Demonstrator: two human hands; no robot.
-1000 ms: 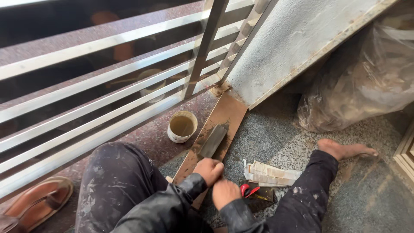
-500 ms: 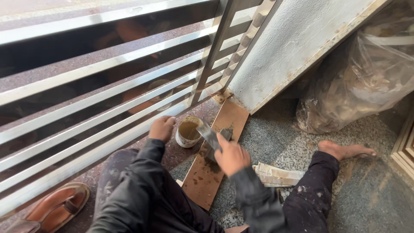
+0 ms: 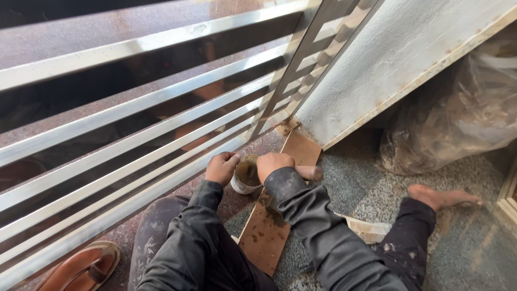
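Round cup of brown paste sits between both hands.

White cup, brown board, grey speckled floor.

The person wears a dark, dusty jacket with long sleeves and dark trousers with pale spots — one foot is bare.
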